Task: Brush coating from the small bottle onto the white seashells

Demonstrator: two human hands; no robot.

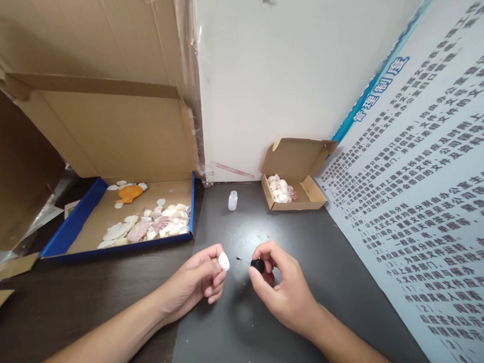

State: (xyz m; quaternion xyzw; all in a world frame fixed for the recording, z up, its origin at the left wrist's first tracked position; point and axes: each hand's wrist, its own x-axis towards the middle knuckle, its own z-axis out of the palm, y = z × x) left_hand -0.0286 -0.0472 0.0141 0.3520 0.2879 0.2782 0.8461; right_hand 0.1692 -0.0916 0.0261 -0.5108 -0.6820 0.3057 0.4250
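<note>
My left hand [203,273] pinches a small white seashell [223,261] between thumb and fingers. Close by on the right, my right hand [281,280] grips a small round black cap-like piece [258,265], partly covered by the fingers. Between the two hands shows a tiny dark speck [239,258]; whether it belongs to the black piece I cannot tell. Beyond the hands, a small clear bottle [232,201] stands upright on the dark grey tabletop [219,341], with whitish content and no cap on its neck.
At left lies an open blue-edged cardboard box [85,229] holding many shells and an orange shell [129,194]. A smaller open carton [298,205] with shells stands back right. A white panel [262,85] rises behind, and a printed board [432,169] leans along the right.
</note>
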